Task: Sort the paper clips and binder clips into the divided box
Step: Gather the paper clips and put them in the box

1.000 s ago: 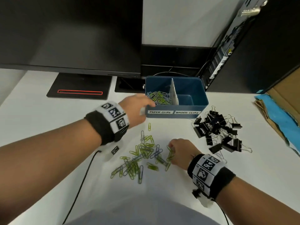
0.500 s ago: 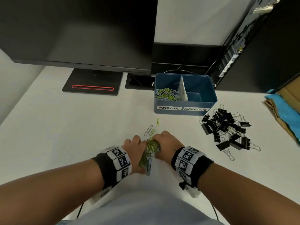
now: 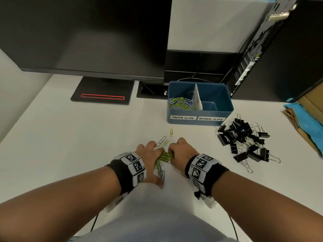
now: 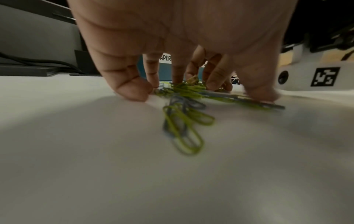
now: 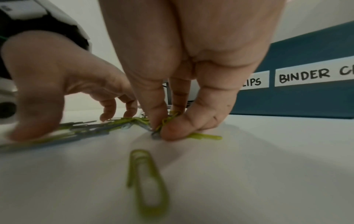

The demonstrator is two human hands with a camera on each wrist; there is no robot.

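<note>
A bunch of green and grey paper clips (image 3: 163,158) lies on the white desk between my hands. My left hand (image 3: 148,152) curls its fingers down round the bunch's left side, fingertips on the desk (image 4: 178,72). My right hand (image 3: 181,149) pinches clips between thumb and fingers (image 5: 162,121). Three loose paper clips (image 3: 161,140) lie just beyond the hands, and one green clip (image 5: 149,181) lies under my right wrist. The blue divided box (image 3: 199,122) stands farther back with several paper clips in its left compartment. Black binder clips (image 3: 244,142) are piled to its right.
A monitor (image 3: 83,35) and its stand base (image 3: 103,91) stand at the back left. A computer tower (image 3: 279,49) is at the back right. A cardboard box with blue lining (image 3: 307,119) sits at the right edge. Cables run off the desk's front edge.
My left hand came back from the box to the desk. Both hands raked the scattered paper clips into one tight bunch and closed on it. The binder clips have not moved.
</note>
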